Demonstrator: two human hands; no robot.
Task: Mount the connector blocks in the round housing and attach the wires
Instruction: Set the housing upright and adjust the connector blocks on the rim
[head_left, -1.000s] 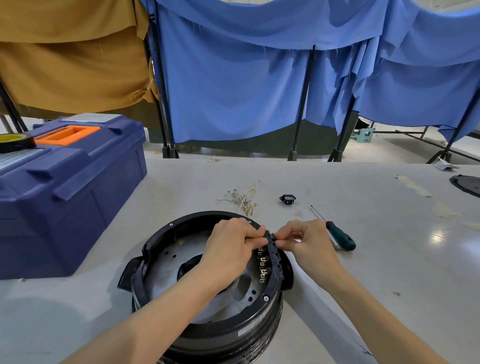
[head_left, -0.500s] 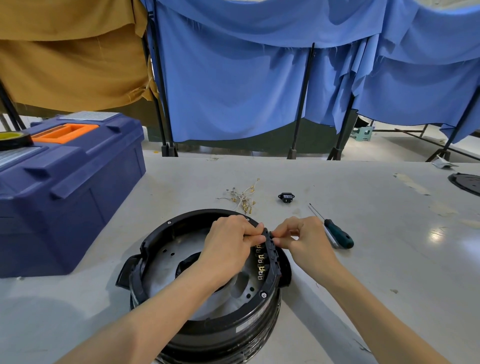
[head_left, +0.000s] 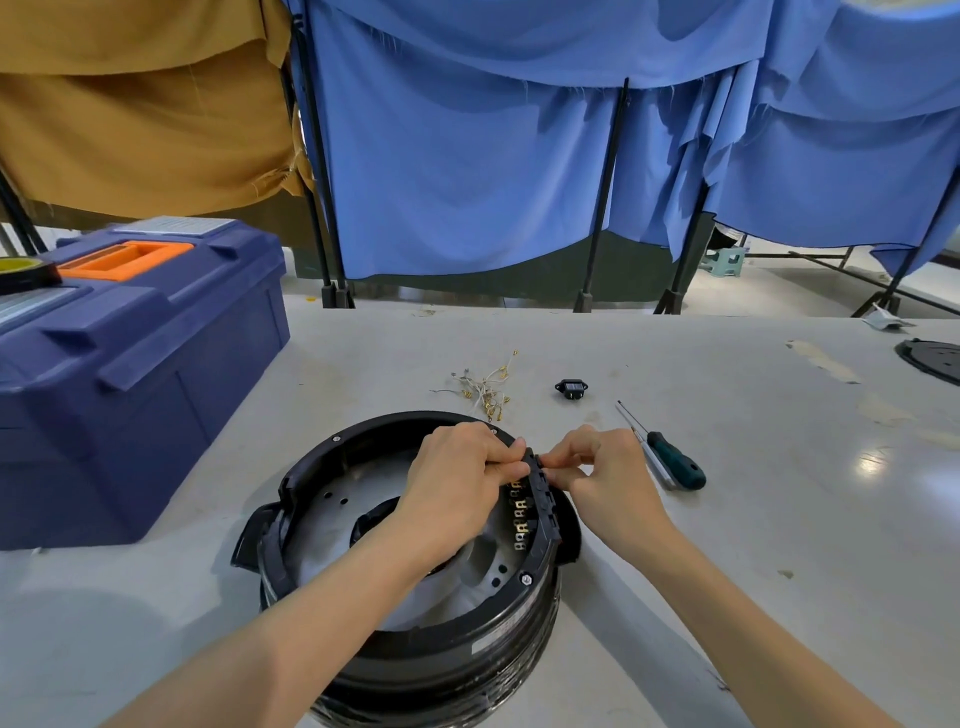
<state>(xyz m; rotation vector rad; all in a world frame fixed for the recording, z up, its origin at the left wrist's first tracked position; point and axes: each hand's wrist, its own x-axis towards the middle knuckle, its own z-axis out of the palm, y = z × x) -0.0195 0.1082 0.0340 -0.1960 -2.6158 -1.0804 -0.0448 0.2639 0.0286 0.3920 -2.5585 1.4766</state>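
Note:
A round black housing with a metal floor stands on the grey table in front of me. A black connector block with a row of brass terminals sits along the housing's right rim. My left hand reaches over the housing from inside and pinches the block's far end. My right hand pinches the same end from outside the rim. A bundle of thin wires with brass lugs lies on the table beyond the housing. A small black connector lies to the right of the wires.
A green-handled screwdriver lies just right of my right hand. A large blue toolbox with an orange handle fills the left side. A black disc sits at the table's far right edge. Blue and tan cloths hang behind the table.
Both hands stay at the far end of the connector block with only slight finger shifts. The view has tilted a little.

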